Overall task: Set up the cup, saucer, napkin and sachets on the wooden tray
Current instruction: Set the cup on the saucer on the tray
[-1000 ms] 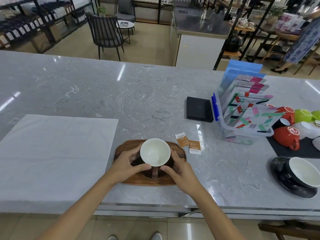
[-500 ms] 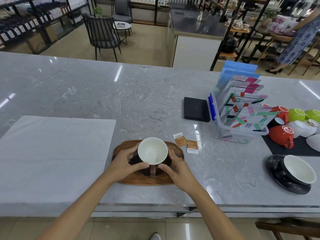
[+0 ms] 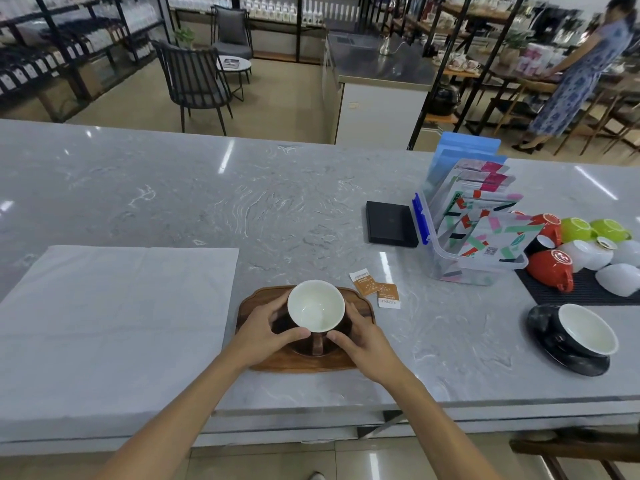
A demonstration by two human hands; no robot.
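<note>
Cup (image 3: pixel 316 305) and saucer (image 3: pixel 308 349) sit on the tray (image 3: pixel 360 315) near the bench's front edge. Left hand (image 3: pixel 265 329) and right hand (image 3: pixel 362 337) grip the cup. Sachets (image 3: pixel 375 289) lie beside the tray; these and the napkin remain.

Both forearms bare to frame edge, no sleeves seen. Left hand (image 3: pixel 265 329) & right hand (image 3: pixel 363 341): no rings, watch or gloves. Short nails. Light shoe toe (image 3: pixel 317 476) at bottom edge.
</note>
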